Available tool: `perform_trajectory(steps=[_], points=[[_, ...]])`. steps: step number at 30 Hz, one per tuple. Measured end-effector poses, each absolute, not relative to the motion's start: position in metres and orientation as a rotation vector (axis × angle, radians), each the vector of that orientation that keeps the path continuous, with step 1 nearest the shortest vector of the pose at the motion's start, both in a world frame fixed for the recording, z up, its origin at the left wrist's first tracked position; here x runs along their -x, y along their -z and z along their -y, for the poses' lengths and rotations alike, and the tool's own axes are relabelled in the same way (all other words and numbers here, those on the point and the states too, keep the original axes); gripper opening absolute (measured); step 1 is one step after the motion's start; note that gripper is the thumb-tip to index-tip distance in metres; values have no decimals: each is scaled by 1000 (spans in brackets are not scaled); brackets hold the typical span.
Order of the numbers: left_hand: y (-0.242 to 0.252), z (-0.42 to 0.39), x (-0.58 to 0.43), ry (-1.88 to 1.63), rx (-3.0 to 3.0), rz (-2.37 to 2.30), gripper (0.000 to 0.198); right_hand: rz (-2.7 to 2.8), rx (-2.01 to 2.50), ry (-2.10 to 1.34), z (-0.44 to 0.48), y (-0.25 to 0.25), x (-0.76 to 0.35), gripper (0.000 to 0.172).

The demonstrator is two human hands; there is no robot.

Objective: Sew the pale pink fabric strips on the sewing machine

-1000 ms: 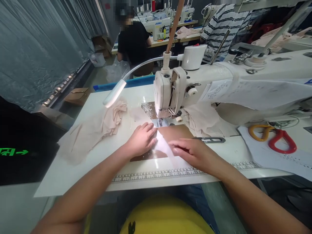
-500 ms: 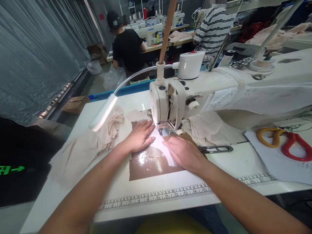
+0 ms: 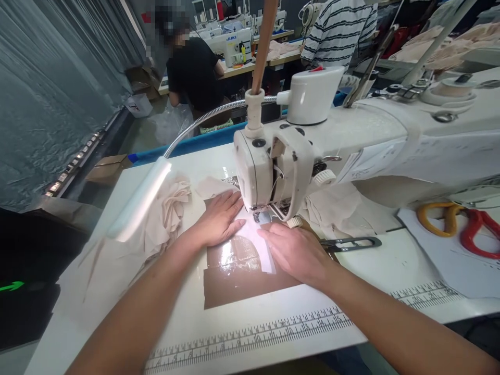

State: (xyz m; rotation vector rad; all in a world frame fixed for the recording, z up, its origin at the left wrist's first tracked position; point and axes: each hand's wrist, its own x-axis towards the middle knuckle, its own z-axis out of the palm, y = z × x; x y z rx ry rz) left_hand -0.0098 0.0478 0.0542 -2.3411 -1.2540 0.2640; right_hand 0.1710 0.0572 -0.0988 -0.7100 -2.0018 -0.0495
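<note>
A white sewing machine (image 3: 281, 161) stands on a white table (image 3: 273, 312). A thin pale fabric strip (image 3: 260, 250) lies under its presser foot (image 3: 264, 214), brightly lit by the gooseneck lamp (image 3: 142, 200). My left hand (image 3: 219, 219) lies flat, fingers stretched, on the fabric left of the needle. My right hand (image 3: 295, 250) presses flat on the strip just in front of the foot, fingers together. A glossy brown patch (image 3: 238, 281) on the table shows beneath the fabric.
Beige cloth (image 3: 167, 213) is piled at the left, more cloth (image 3: 336, 208) lies behind the machine. Thread snips (image 3: 349, 242) lie right of my right hand; orange and red scissors (image 3: 457, 224) rest further right. A printed ruler (image 3: 253, 333) runs along the front edge. Other people sit at machines behind.
Both hands have slid forward toward the presser foot with the fabric strip. The view has moved closer to the machine and tilted down.
</note>
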Motion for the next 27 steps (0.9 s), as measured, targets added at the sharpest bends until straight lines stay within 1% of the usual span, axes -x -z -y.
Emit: perform_trajectory(steps=[11,16,19,22,27], points=[[-50,-45,11,-208,2306,1299,49,2020,716,30,-58,99,-172,38],[-54,-40,12,-167,2302,1252,45,1946,633,-121,-58,99,-175,39],[-57,-26,9,-204,2305,1176,45,1890,604,-222,-60,101,-177,38],[-55,-7,4,-214,2367,1050,44,1872,591,-240,-63,103,-178,37],[-33,10,-6,-199,2512,834,40,1830,562,-230,-65,104,-177,35]])
